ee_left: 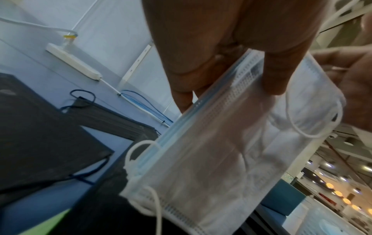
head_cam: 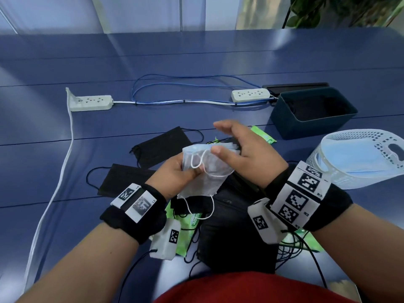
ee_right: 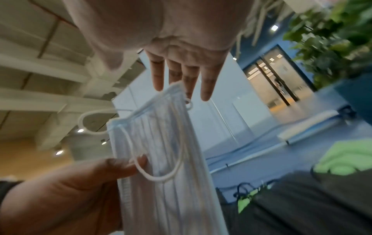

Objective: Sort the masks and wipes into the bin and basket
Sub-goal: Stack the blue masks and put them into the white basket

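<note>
Pinched between thumb and fingers, the left hand [head_cam: 175,173] has a firm grip on a small stack of light blue masks [head_cam: 203,171], held up above the tabletop [head_cam: 65,171] at the middle of the head view. Its thumb presses one white ear loop against the top mask, as the right wrist view shows. Right hand [head_cam: 242,149] sits at the stack's 2 o'clock end, fingers nearly straight and spread; the fingertips [ee_right: 189,89] touch the stack's upper edge, and no closed grip shows there.

Black masks [head_cam: 161,147] lie flat on the tabletop at 10 o'clock and 8 o'clock of the held stack, with more dark masks heaped beneath the hands. Green wipe packs [head_cam: 264,136] show at 1 o'clock past the right hand and at 6 o'clock under the left wrist.

At 2 o'clock stands the dark blue bin [head_cam: 314,114], something dark inside it. Just beside it, at 3 o'clock, the white perforated basket [head_cam: 349,180] holds a light blue mask. Two power strips [head_cam: 90,103] lie farther back, around 11 and 1 o'clock.
</note>
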Tool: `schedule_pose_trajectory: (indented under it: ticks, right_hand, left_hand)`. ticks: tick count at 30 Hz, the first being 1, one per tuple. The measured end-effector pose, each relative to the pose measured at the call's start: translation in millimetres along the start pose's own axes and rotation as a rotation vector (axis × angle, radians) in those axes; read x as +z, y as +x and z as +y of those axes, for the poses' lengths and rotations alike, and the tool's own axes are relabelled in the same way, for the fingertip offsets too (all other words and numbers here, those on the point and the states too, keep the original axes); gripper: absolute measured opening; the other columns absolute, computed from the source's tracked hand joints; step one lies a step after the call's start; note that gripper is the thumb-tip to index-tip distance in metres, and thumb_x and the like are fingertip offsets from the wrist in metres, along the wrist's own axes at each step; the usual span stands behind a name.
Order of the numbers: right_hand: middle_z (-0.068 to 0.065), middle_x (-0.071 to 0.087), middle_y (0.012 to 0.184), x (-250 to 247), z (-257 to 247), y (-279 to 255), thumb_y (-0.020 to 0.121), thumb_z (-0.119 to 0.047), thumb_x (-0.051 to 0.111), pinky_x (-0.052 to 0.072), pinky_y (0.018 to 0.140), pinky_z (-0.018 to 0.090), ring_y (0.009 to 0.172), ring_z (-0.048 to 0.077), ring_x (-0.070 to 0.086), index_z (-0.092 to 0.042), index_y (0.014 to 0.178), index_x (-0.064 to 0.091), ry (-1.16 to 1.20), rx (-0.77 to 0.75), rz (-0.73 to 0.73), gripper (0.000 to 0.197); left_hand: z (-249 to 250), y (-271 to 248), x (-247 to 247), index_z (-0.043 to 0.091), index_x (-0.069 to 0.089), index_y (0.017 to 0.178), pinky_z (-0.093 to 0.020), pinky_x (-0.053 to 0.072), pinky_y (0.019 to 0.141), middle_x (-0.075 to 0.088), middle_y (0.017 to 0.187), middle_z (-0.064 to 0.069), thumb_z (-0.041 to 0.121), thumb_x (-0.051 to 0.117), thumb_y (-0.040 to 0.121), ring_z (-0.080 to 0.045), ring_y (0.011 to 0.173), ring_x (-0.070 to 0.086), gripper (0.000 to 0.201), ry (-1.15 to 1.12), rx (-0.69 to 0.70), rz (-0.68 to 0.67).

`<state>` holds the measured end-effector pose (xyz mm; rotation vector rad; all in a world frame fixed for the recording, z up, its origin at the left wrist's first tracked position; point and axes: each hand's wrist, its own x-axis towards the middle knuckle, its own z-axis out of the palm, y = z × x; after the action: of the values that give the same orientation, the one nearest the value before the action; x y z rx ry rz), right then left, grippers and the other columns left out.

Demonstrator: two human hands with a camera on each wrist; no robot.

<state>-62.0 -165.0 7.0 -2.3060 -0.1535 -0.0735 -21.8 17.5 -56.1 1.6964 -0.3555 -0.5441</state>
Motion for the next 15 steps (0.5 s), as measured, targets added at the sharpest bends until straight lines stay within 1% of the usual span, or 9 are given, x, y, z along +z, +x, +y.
schedule_pose_trajectory:
  ticks: [1,3,5,7,9,11,13,14,15]
  right_hand:
    - [-0.012,0.053,0.13,-4,-2,-1,0.086,-0.049,0.056,0.039,0.099,0.023,0.119,0.004,0.049,-0.029,0.135,0.043,-0.174,-0.008,-0.081,0.054]
    - [-0.004,0.061,0.119,-7,3,-3,0.091,-0.038,0.054,0.042,0.089,0.029,0.11,0.015,0.056,-0.025,0.128,0.05,-0.414,0.022,-0.223,0.04]
    - [-0.002,0.064,0.098,-11,13,-9,0.093,-0.03,0.051,0.044,0.078,0.031,0.096,0.02,0.059,-0.019,0.105,0.058,-0.361,0.077,-0.25,0.018]
    - [-0.009,0.057,0.08,-20,27,-17,0.094,-0.028,0.052,0.038,0.069,0.029,0.085,0.016,0.056,-0.021,0.088,0.055,-0.204,0.131,-0.165,0.009]
    - [-0.009,0.054,0.077,-39,37,-25,0.095,-0.028,0.051,0.034,0.064,0.025,0.077,0.012,0.052,-0.024,0.083,0.053,-0.094,0.201,-0.019,0.013]
    - [-0.011,0.054,0.078,-62,47,-33,0.097,-0.028,0.048,0.034,0.062,0.021,0.074,0.001,0.05,-0.029,0.079,0.051,-0.025,0.246,0.114,0.018]
    - [-0.014,0.057,0.084,-86,62,-41,0.097,-0.027,0.048,0.036,0.067,0.021,0.079,-0.001,0.052,-0.029,0.086,0.055,0.014,0.287,0.184,0.013]
    - [-0.01,0.061,0.09,-97,71,-44,0.097,-0.027,0.048,0.041,0.073,0.021,0.084,0.003,0.056,-0.025,0.093,0.058,0.039,0.315,0.215,0.011]
    - [-0.005,0.064,0.097,-106,81,-48,0.096,-0.028,0.049,0.046,0.08,0.026,0.09,0.009,0.059,-0.021,0.1,0.06,0.058,0.342,0.256,0.014]
  left_hand:
    - [3,2,5,0.031,0.065,0.105,-0.02,0.05,0.083,0.073,0.096,0.015,0.034,0.062,0.087,-0.001,0.095,0.066,0.018,0.029,0.0,-0.018]
    - [7,5,15,0.032,0.065,0.103,-0.021,0.051,0.084,0.073,0.096,0.012,0.03,0.061,0.089,-0.002,0.093,0.066,0.014,0.072,0.006,-0.048]
    - [8,8,23,0.032,0.064,0.101,-0.019,0.051,0.083,0.072,0.098,0.009,0.023,0.062,0.09,-0.001,0.092,0.065,0.015,0.093,0.009,-0.091]
    - [6,12,28,0.032,0.063,0.101,-0.014,0.05,0.074,0.07,0.095,0.009,0.02,0.066,0.087,0.002,0.083,0.065,0.019,0.106,-0.018,-0.097]
    - [4,15,33,0.026,0.064,0.103,-0.012,0.05,0.065,0.071,0.092,0.006,0.019,0.07,0.084,-0.002,0.077,0.067,0.021,0.083,-0.071,-0.081]
    - [4,21,38,0.022,0.067,0.097,-0.013,0.048,0.062,0.071,0.081,0.007,0.017,0.072,0.082,-0.003,0.07,0.066,0.016,0.127,-0.098,-0.064]
    - [9,28,49,0.019,0.068,0.092,-0.016,0.049,0.066,0.071,0.079,0.006,0.014,0.074,0.081,-0.004,0.07,0.065,0.014,0.086,-0.105,-0.058]
    - [13,34,57,0.017,0.067,0.096,-0.02,0.051,0.068,0.072,0.085,0.004,0.013,0.074,0.08,-0.007,0.073,0.066,0.018,0.003,-0.107,-0.063]
    - [17,40,66,0.014,0.065,0.102,-0.024,0.053,0.068,0.072,0.092,0.0,0.013,0.072,0.08,-0.011,0.076,0.066,0.023,-0.109,-0.117,-0.066]
